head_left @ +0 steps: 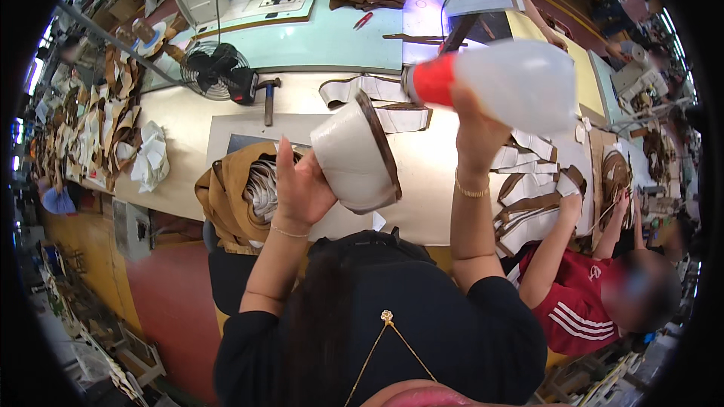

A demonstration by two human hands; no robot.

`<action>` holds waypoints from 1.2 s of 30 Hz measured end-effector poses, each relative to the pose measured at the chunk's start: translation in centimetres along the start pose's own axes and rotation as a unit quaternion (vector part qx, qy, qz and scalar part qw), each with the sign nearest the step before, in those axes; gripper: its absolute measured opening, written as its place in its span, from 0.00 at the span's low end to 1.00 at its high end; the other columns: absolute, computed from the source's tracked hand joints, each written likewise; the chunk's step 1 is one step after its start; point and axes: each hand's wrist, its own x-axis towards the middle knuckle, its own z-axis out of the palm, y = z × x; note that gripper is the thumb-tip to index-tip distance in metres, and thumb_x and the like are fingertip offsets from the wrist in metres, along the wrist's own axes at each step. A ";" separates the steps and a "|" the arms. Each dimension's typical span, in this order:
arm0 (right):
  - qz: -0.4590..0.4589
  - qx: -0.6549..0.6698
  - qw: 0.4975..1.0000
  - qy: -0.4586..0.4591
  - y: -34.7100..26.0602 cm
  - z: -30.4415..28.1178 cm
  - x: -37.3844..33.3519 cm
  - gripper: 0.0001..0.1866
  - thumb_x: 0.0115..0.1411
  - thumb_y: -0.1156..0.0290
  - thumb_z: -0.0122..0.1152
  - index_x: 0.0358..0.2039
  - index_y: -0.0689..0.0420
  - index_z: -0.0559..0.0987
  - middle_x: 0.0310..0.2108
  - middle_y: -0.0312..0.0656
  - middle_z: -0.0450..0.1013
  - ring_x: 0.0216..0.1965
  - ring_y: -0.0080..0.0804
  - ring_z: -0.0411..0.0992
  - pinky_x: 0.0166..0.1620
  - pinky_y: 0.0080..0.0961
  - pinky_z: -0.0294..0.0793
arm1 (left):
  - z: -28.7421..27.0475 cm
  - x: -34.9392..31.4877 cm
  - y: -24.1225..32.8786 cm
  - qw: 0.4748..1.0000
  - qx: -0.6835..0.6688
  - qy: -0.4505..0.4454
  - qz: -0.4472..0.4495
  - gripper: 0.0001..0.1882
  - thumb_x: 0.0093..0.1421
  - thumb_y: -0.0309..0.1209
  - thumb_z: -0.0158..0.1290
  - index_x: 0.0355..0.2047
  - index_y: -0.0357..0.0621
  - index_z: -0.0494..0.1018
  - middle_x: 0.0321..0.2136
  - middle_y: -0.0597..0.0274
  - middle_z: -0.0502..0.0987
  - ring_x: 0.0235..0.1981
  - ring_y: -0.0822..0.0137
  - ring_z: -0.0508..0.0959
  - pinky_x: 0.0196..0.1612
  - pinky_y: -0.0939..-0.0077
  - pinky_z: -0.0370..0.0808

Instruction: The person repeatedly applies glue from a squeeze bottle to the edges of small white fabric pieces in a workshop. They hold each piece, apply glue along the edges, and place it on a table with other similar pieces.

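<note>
My left hand (302,188) holds up a curved, cup-like piece (353,154), off-white on its broad face with a dark brown edge. The thumb stands up apart from it, and most of the fingers are hidden behind the piece. Raised over the table, my right hand (479,139) grips a translucent white bottle (520,83) by its red neck. That bottle lies tipped on its side, its red end toward the left, near the curved piece but apart from it. Whether anything comes out of the bottle cannot be seen.
By my left forearm sits a bundle of brown and white pieces (234,188). A hammer (269,102) and a small black fan (215,71) stand farther back. White strips (362,90) lie behind the curved piece. At right, a co-worker in a red shirt (569,301) handles more strips (528,188).
</note>
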 end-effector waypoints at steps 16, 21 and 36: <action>0.115 -0.056 0.984 -0.126 2.7 -0.5 -4.0 0.28 0.48 0.63 0.67 0.49 0.56 0.70 0.43 0.38 0.71 0.47 0.33 0.68 0.54 0.35 0.62 | 4.0 1.4 0.0 0.991 -0.098 -0.087 0.039 0.54 0.49 0.73 0.28 0.63 0.40 0.39 0.63 0.51 0.46 0.63 0.54 0.48 0.63 0.57 0.43; 0.033 -0.130 0.962 -0.236 2.8 -2.1 -4.2 0.30 0.49 0.68 0.65 0.53 0.54 0.66 0.50 0.39 0.67 0.50 0.31 0.65 0.54 0.33 0.64 | 3.5 1.4 0.3 0.986 -0.112 -0.115 0.050 0.54 0.49 0.73 0.25 0.63 0.41 0.39 0.62 0.52 0.47 0.63 0.55 0.47 0.63 0.59 0.42; -0.059 -0.234 0.925 -0.294 4.0 -3.6 -4.7 0.32 0.44 0.66 0.68 0.51 0.56 0.68 0.48 0.40 0.69 0.51 0.30 0.66 0.52 0.30 0.67 | 3.8 1.6 -0.8 0.988 -0.087 -0.117 0.047 0.56 0.47 0.75 0.25 0.62 0.39 0.39 0.62 0.51 0.48 0.62 0.54 0.51 0.63 0.63 0.47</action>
